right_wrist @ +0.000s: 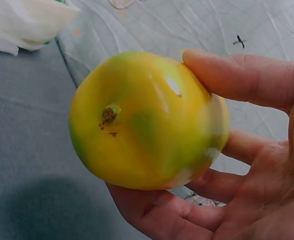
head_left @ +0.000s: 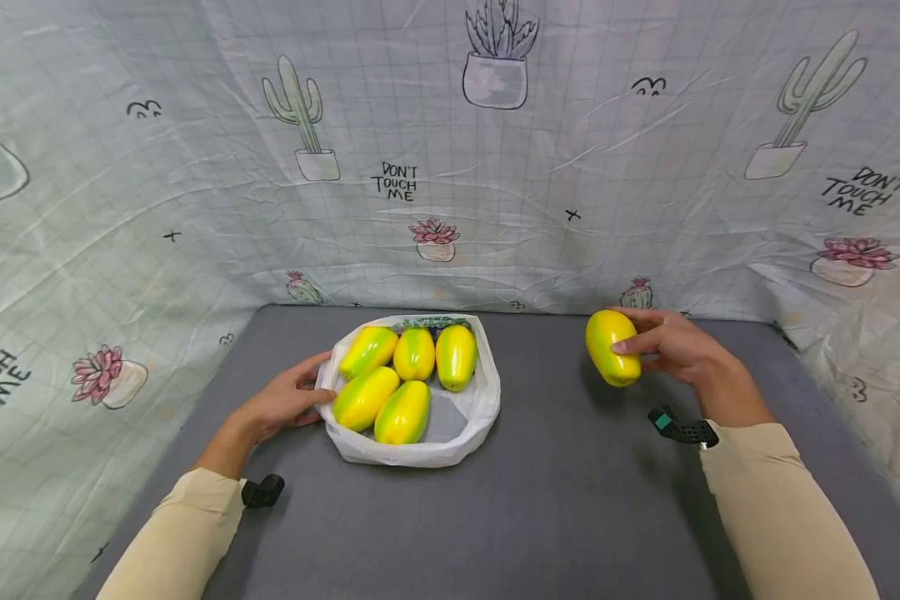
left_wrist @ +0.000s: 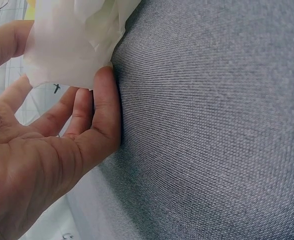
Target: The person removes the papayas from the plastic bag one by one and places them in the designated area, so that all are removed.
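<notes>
A white plastic bag (head_left: 480, 408) stands with its mouth wide open and its rim turned down, left of the middle of the table. Inside it lie several yellow-green papayas (head_left: 403, 412). My left hand (head_left: 288, 400) holds the bag's left rim; the left wrist view shows the thumb going behind the thin plastic and the other fingers outside, low by the table. Away to the right, my right hand (head_left: 671, 346) grips one more papaya (right_wrist: 147, 120) above the table, its thumb on one side and its fingers on the other. The stem end faces the right wrist camera.
A grey cloth-covered table (head_left: 495, 525) lies under both hands. Behind it and along the sides hangs a pale curtain (head_left: 540, 167) printed with cacti and words. The papaya in the right hand is well apart from the bag.
</notes>
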Available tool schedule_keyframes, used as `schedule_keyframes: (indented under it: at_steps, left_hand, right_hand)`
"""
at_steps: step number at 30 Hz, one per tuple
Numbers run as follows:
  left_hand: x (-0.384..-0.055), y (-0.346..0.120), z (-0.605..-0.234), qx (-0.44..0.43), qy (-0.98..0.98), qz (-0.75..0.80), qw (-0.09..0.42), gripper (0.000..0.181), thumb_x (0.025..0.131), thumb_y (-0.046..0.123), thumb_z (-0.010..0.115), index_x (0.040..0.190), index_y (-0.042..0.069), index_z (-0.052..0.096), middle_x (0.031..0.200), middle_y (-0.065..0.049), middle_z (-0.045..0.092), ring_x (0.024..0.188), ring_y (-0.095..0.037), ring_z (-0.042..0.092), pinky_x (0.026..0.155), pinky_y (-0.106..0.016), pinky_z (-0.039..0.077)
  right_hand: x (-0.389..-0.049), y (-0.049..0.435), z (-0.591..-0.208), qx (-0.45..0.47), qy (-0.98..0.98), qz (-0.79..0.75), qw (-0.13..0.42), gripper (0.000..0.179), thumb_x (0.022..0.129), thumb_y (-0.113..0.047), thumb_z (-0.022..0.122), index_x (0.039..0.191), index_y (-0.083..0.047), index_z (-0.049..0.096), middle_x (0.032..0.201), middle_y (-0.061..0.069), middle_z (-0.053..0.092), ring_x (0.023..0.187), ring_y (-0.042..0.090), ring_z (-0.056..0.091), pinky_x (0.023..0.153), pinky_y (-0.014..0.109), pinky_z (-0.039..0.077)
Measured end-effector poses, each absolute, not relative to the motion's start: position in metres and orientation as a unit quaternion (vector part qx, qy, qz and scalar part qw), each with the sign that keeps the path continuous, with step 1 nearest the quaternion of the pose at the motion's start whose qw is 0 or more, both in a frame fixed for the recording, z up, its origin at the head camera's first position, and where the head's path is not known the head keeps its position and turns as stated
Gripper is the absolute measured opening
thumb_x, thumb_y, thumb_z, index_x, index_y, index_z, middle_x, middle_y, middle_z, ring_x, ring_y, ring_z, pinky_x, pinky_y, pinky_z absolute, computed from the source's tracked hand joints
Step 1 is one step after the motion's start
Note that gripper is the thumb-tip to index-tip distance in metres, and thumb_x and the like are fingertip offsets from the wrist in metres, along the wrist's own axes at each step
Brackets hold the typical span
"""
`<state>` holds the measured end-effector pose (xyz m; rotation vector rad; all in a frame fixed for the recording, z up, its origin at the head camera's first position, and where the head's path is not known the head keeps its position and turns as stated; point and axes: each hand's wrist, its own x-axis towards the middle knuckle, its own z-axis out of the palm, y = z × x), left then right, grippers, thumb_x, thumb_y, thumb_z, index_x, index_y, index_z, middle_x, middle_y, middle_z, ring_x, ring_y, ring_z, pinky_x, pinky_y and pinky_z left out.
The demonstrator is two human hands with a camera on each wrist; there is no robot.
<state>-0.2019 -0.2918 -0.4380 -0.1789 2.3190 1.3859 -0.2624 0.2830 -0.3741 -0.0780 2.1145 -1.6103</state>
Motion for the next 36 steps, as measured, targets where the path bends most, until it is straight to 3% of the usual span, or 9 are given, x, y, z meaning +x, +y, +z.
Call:
schedule_keyframes:
  at_steps: [9,22,27,31,33,36]
  left_hand:
    - [-0.203,-0.294,-0.439,-0.065,0.84,0.495,0.212,0.088,0.099,0.032,0.071,0.169,0.029,0.017,0.157,-0.02,0.037,0.132,-0.033,0.053,0.092,-0.036,0.061]
    - [-0.201,-0.292,-0.438,-0.062,0.834,0.506,0.211,0.086,0.1,0.028,0.069,0.169,0.027,0.018,0.159,-0.021,0.037,0.129,-0.032,0.055,0.089,-0.033,0.06]
    - [-0.201,-0.29,-0.438,-0.06,0.833,0.508,0.212,0.085,0.101,0.026,0.068,0.169,0.026,0.018,0.158,-0.021,0.037,0.128,-0.031,0.056,0.088,-0.032,0.06]
    - [-0.202,-0.289,-0.437,-0.058,0.831,0.511,0.213,0.084,0.101,0.025,0.068,0.169,0.025,0.018,0.159,-0.021,0.037,0.127,-0.03,0.057,0.088,-0.032,0.06]
    - [-0.202,-0.29,-0.437,-0.058,0.832,0.51,0.211,0.085,0.101,0.026,0.068,0.169,0.025,0.018,0.159,-0.022,0.037,0.126,-0.03,0.057,0.087,-0.032,0.06]
    - [-0.2,-0.291,-0.439,-0.059,0.835,0.508,0.205,0.085,0.1,0.026,0.069,0.169,0.024,0.018,0.158,-0.022,0.038,0.125,-0.03,0.057,0.086,-0.033,0.06]
  right_hand:
    - [-0.268,0.297,-0.379,-0.016,0.787,-0.568,0.238,0.086,0.096,-0.016,0.072,0.167,-0.009,0.023,0.151,0.013,0.043,0.102,0.011,0.065,0.091,0.038,0.06]
    - [-0.273,0.319,-0.383,-0.007,0.809,-0.538,0.237,0.088,0.099,-0.021,0.068,0.168,-0.008,0.015,0.166,0.028,0.026,0.099,0.011,0.066,0.094,0.04,0.058]
    - [-0.274,0.329,-0.385,0.002,0.809,-0.539,0.234,0.088,0.099,-0.022,0.069,0.167,-0.007,0.015,0.159,0.022,0.036,0.099,0.01,0.066,0.092,0.038,0.059]
    - [-0.276,0.336,-0.385,0.007,0.809,-0.54,0.233,0.089,0.1,-0.022,0.069,0.168,-0.007,0.014,0.135,0.0,0.053,0.098,0.009,0.068,0.092,0.038,0.059]
    - [-0.277,0.338,-0.386,0.01,0.809,-0.541,0.231,0.09,0.099,-0.022,0.07,0.168,-0.007,0.014,0.125,-0.009,0.054,0.097,0.008,0.068,0.091,0.037,0.058]
    - [-0.276,0.341,-0.387,0.009,0.811,-0.538,0.23,0.089,0.099,-0.022,0.07,0.168,-0.007,0.015,0.123,-0.01,0.054,0.098,0.009,0.068,0.092,0.038,0.059]
